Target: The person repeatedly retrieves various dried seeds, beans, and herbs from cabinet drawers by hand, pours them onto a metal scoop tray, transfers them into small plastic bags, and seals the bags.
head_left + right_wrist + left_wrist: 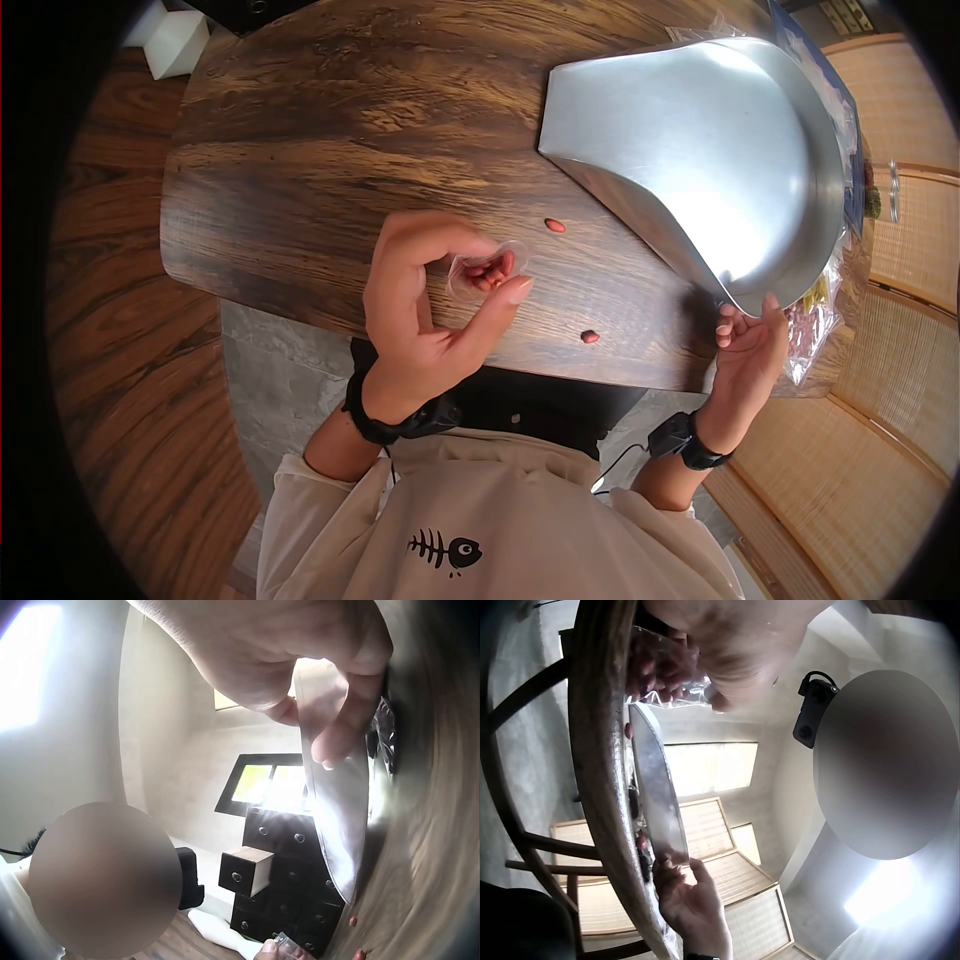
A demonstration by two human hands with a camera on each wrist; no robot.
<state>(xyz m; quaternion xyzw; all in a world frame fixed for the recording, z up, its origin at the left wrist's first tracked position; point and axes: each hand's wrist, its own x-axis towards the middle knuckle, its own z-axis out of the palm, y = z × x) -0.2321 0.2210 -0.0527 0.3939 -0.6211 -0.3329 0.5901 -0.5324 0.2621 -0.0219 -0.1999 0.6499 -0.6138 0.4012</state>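
My left hand [415, 310] holds a small clear plastic bag [660, 667] between thumb and fingers, above the table near its front edge. Reddish peanuts [487, 272] show inside its open mouth. A large, shiny metal scoop [690, 130] rests on the right of the table, its narrow end towards the left. At its near rim, my right hand [748, 350] pinches the metal, with the thumb [337, 739] on one face and fingers on the other. Two loose peanuts lie on the wood between the hands: one peanut [555, 226] close to the scoop, another peanut [590, 337] nearer the front edge.
Clear plastic packets [808, 335] lie on the table [330, 130] beyond the scoop's right side. A glass jar [893, 190] stands past them. Woven folding screens [900, 340] border the right. A dark chest of drawers [281, 847] has one drawer pulled out.
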